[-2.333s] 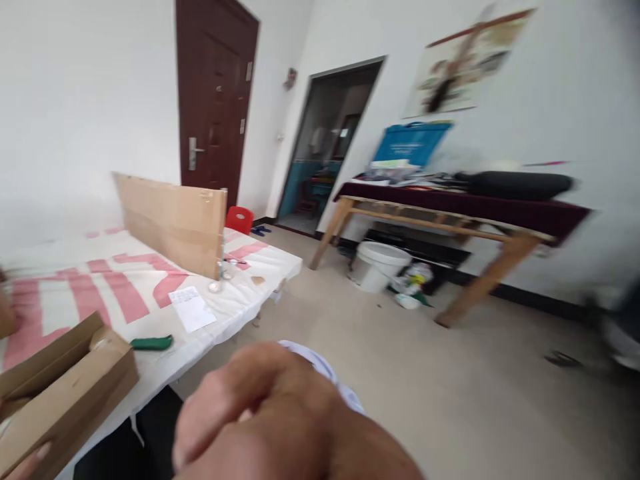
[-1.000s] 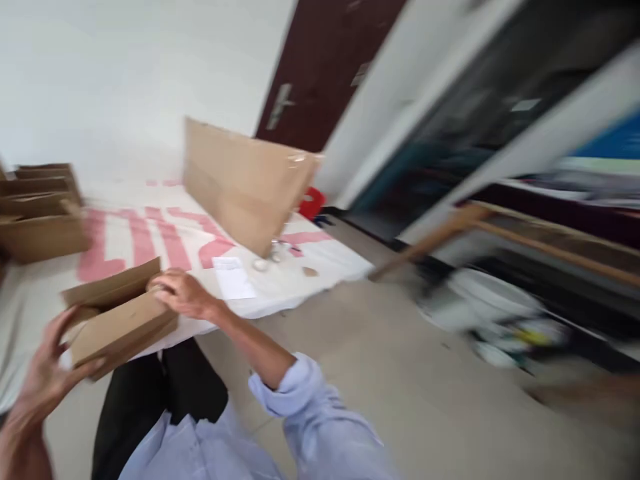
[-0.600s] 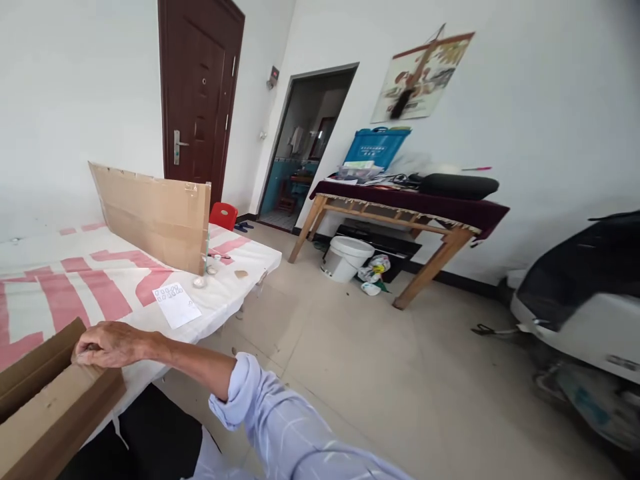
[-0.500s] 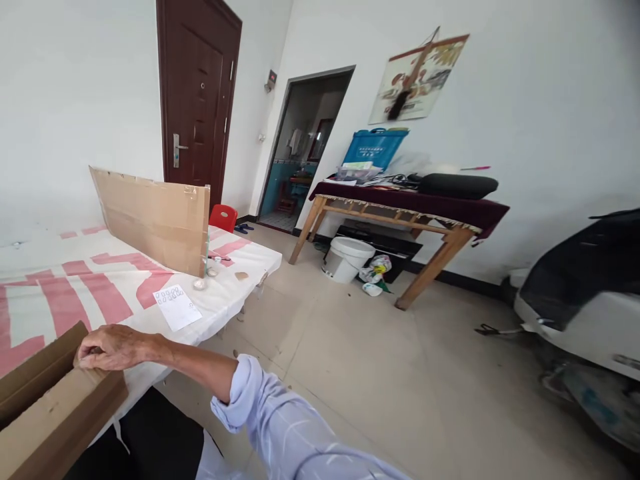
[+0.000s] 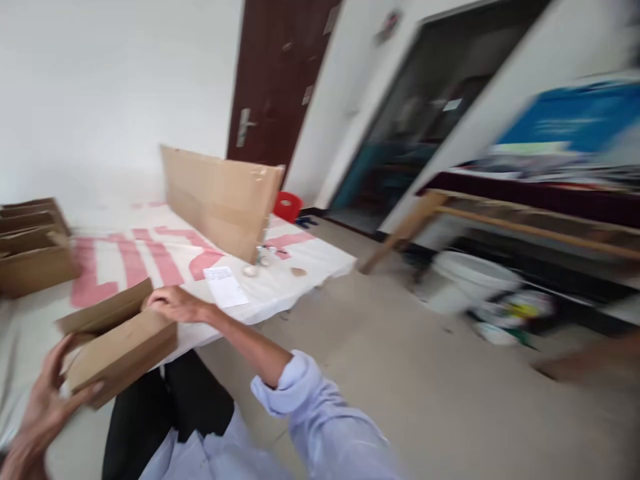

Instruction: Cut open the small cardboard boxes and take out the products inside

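Long cardboard box: I have this open box between my two hands at the near edge of the tabletop, tilted and partly above my black trousers; whether the tabletop bears any of it I cannot tell.
Inside it: mostly shadow, with something pale at the left end that I cannot make out.
Left hand: my left hand clasps the box's left end, thumb along the near wall, fingers on the far side.
Right hand: my right hand is curled over the right end, gripping it; the thumb is hard to see.
Other cardboard boxes: a group sits close together at the far left, open upward, contents too dark to tell.
Cardboard panel: a tall sheet stands on edge beyond my hands, hiding part of the door and of the red chair.
Paper: a marked white sheet lies flat, just beyond my right hand.
Small bits: a pale round piece lies near the panel's foot, a tan scrap to its right.
White bucket: it stands on the floor, blurred, contents unclear.
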### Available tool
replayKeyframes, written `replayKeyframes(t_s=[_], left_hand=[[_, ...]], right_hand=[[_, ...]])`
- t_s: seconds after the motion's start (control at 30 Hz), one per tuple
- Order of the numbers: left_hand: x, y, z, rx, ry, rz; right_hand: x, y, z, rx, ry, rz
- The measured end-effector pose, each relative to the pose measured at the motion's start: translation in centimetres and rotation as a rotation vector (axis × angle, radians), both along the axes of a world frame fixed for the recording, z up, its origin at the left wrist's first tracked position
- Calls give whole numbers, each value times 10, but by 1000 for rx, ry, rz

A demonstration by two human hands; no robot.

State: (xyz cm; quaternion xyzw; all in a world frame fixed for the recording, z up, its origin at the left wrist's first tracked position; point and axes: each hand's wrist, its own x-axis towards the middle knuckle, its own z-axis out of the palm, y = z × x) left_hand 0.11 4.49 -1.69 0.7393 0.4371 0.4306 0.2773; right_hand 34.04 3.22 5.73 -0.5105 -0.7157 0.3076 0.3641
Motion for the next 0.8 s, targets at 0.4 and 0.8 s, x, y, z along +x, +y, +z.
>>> replayKeyframes(t_s=[0.4, 0.8], left_hand=[[-8, -16, -11, -196, -117, -124], [-7, -19, -8, -221, -117, -112]], right_hand=[[13, -13, -16, 15, 56, 57], [19, -16, -4, 7, 83, 77]])
